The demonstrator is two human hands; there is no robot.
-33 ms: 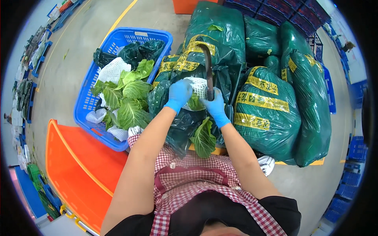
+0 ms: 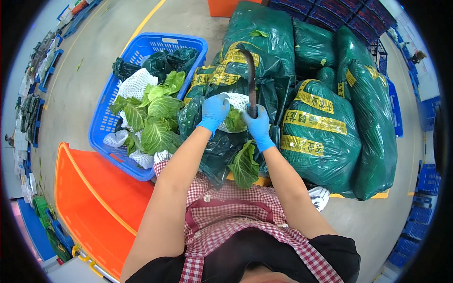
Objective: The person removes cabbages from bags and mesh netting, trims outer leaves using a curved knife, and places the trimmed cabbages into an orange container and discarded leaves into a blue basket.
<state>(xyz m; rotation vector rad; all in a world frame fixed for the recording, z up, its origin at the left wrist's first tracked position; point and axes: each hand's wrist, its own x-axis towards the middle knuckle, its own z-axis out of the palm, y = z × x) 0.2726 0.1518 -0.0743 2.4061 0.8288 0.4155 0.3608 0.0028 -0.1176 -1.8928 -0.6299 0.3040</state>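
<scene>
A cabbage (image 2: 234, 121) partly wrapped in a white foam net (image 2: 237, 101) sits in an opened dark green plastic bag (image 2: 214, 158) before me. My blue-gloved left hand (image 2: 215, 112) grips its netted left side. The right hand (image 2: 258, 123), also gloved in blue, is closed round the handle of a curved knife (image 2: 251, 75), and its fingertips touch the cabbage's right side. The dark, hooked blade points away from me; the handle is mostly hidden in my hand. A loose cabbage leaf (image 2: 244, 165) hangs at the bag's near edge, below my right wrist.
To the left, a blue basket (image 2: 96, 120) holds leaves (image 2: 160, 134), white foam nets (image 2: 135, 86) and dark plastic. An orange bin (image 2: 101, 198) stands nearer on that side. Full green bags (image 2: 325, 155) with yellow bands crowd the right and far side. Dark crates (image 2: 337, 12) are stacked beyond.
The right hand and knife have shifted very slightly to the right, and a little more of the cabbage shows between my hands. The left hand keeps nearly the same place.
</scene>
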